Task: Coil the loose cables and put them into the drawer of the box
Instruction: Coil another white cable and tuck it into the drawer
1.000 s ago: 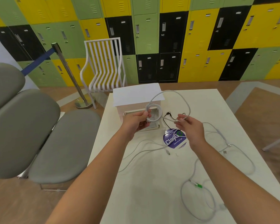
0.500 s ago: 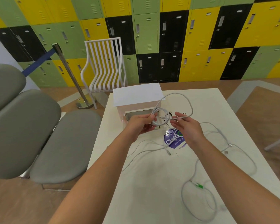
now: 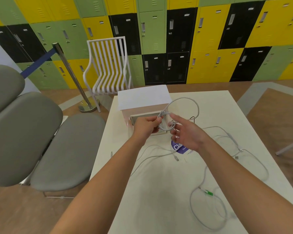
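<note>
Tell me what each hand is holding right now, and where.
Left hand pinches the white cable coil at its left side. Right hand is open beside it; fingers touch the coil, not gripping.

Both hands are up over the white table (image 3: 159,191), in front of the white box (image 3: 143,97); left hand (image 3: 145,126) and right hand (image 3: 189,134) with the coiled white cable (image 3: 166,121) block the open drawer (image 3: 142,117) mouth. Bare tabletop near edge, between the forearms. Loose grey cable with green connector (image 3: 208,193) loops lower right. Thin white cable (image 3: 152,156) crosses the middle. Purple round sticker (image 3: 178,146) lies flat beneath the right hand. Grey padded bench (image 3: 46,149) just left of the table.
</note>
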